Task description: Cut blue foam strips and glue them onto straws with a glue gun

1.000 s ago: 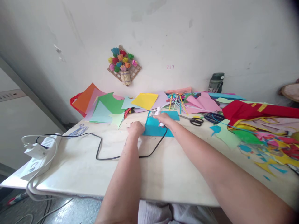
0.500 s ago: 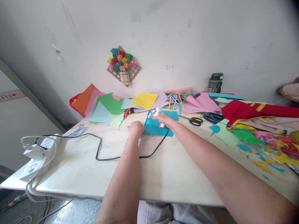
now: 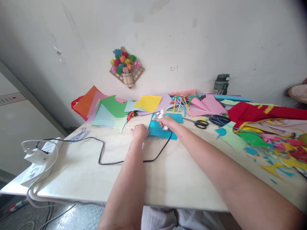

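My right hand (image 3: pixel 167 122) is closed around a white hot glue gun (image 3: pixel 162 115), with its nozzle pointing left above a sheet of blue paper (image 3: pixel 160 132). From the gun's handle a black cord (image 3: pixel 157 158) loops down over the table and passes under my left forearm. Beside the paper's left edge rests my left hand (image 3: pixel 140 131), knuckles up and fingers curled under. Whatever those fingers hold or press is hidden. The blue paper lies flat, partly covered by my right hand and the gun.
Black-handled scissors (image 3: pixel 200 124) lie right of the blue paper. Coloured sheets (image 3: pixel 148 103) line the wall side. A red cloth item (image 3: pixel 249 112) and paper scraps (image 3: pixel 279 159) are at right. A white power strip (image 3: pixel 39 164) sits at left. A bottle (image 3: pixel 221 84) stands at the back.
The blue paper's near right corner has shifted very slightly left. Both hands stay almost in place, the right still holding the glue gun.
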A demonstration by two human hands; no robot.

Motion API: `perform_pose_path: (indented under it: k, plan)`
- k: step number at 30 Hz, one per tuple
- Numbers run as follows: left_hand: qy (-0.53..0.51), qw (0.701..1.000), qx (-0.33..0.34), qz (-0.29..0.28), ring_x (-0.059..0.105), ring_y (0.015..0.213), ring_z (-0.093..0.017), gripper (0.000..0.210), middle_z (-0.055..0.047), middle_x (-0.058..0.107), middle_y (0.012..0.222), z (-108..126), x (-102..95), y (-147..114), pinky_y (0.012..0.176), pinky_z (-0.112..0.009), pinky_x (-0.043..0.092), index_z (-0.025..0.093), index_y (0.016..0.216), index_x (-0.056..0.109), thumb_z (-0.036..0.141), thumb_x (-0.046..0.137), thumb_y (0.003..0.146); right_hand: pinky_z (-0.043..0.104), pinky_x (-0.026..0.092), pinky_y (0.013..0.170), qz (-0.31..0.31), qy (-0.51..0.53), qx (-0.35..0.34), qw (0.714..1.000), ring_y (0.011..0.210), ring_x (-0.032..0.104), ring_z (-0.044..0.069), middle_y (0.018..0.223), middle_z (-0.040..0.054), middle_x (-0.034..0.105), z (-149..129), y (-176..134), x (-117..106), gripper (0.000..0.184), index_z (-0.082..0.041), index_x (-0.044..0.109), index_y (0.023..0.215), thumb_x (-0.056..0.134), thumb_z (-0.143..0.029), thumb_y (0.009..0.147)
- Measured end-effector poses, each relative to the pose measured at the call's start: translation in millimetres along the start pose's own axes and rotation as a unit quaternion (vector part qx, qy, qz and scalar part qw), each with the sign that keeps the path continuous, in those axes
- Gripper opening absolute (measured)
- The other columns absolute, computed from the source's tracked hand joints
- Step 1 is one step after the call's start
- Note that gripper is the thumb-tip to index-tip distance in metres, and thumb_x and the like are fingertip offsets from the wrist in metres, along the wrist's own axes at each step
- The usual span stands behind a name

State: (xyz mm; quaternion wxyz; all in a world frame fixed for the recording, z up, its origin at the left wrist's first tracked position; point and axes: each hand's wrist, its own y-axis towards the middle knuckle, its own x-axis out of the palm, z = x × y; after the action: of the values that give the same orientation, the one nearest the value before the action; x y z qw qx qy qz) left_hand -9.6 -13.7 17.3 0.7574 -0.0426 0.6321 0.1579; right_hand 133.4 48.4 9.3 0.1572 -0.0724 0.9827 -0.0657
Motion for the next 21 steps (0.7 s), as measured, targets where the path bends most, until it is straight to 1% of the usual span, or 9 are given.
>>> perform_pose_path:
  k: [6, 15, 21]
  plan:
    - [0.001, 1.000, 0.000, 0.001, 0.050, 0.100, -0.024, 0.022, -0.010, 0.062, 0.098, 0.0, 0.6, -0.1, 0.083, -0.041, 0.034, 0.019, 0.079, 0.062, 0.021, 0.043, 0.068, 0.022, 0.039, 0.035, 0.018, -0.020, 0.004, 1.000, 0.034, 0.048, 0.011, 0.044, -0.0001, 0.051, 0.1, 10.1, 1.1, 0.025, -0.014, 0.051, 0.059, 0.058, -0.036, 0.066]
    - [0.001, 1.000, -0.001, -0.008, 0.049, 0.101, -0.024, 0.023, -0.011, 0.061, 0.100, 0.1, -0.8, -1.0, 0.085, -0.040, 0.033, 0.019, 0.082, 0.062, 0.022, 0.043, 0.069, 0.023, 0.042, 0.039, 0.024, -0.042, 0.011, 0.999, 0.040, 0.052, 0.013, 0.048, 0.0002, 0.053, 0.5, 24.3, 4.6, 0.025, -0.015, 0.053, 0.066, 0.061, -0.038, 0.064]
    - [0.002, 1.000, -0.002, -0.013, 0.049, 0.102, -0.024, 0.022, -0.011, 0.061, 0.100, 0.9, -1.3, -1.4, 0.086, -0.041, 0.033, 0.018, 0.082, 0.061, 0.022, 0.043, 0.070, 0.024, 0.041, 0.039, 0.020, -0.045, 0.011, 0.999, 0.042, 0.052, 0.014, 0.048, 0.0002, 0.052, -0.5, 21.0, 3.4, 0.026, -0.016, 0.054, 0.069, 0.063, -0.039, 0.063]
